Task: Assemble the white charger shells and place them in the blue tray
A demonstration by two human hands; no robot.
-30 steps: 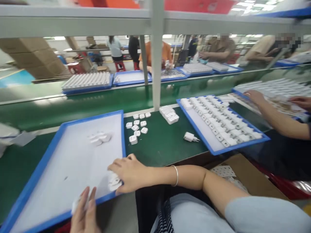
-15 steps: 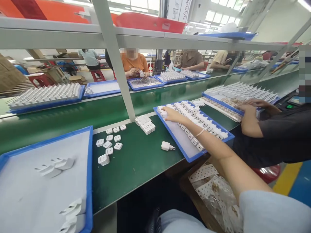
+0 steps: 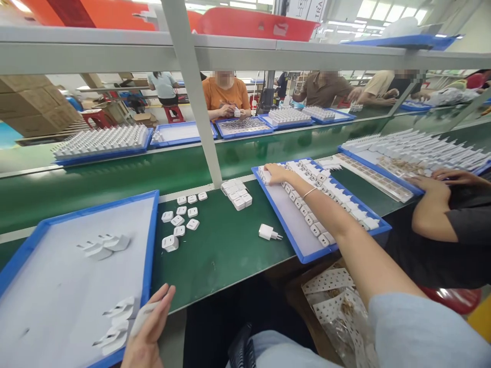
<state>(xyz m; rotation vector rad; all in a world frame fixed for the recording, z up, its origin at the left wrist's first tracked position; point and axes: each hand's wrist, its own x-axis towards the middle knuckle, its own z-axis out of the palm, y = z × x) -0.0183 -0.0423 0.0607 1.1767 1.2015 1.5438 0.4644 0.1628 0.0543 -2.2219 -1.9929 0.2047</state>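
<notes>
My right hand (image 3: 278,174) reaches to the far left corner of a blue-rimmed tray (image 3: 282,222). Its fingers close round a white charger (image 3: 264,175) there, and rows of similar chargers fill much of the tray. At the lower left, my left hand (image 3: 148,329) is raised beside the near right corner of another blue-rimmed tray (image 3: 152,240), its fingers stretched out. A white piece (image 3: 142,319) shows against that hand; whether it is worn or held I cannot tell. Close to it, white plug housings (image 3: 115,337) lie inside the tray.
Several white caps (image 3: 177,221) and a block of stacked white pieces (image 3: 237,194) are on the green bench (image 3: 218,266). A single plug charger (image 3: 269,232) lies near its front edge. A shelf post (image 3: 197,102) rises behind. A co-worker's arm (image 3: 433,204) is at right.
My left hand has come into view at the lower left. My right hand stays at the tray's far left corner, its fingers slightly shifted. The view has turned a little to the left.
</notes>
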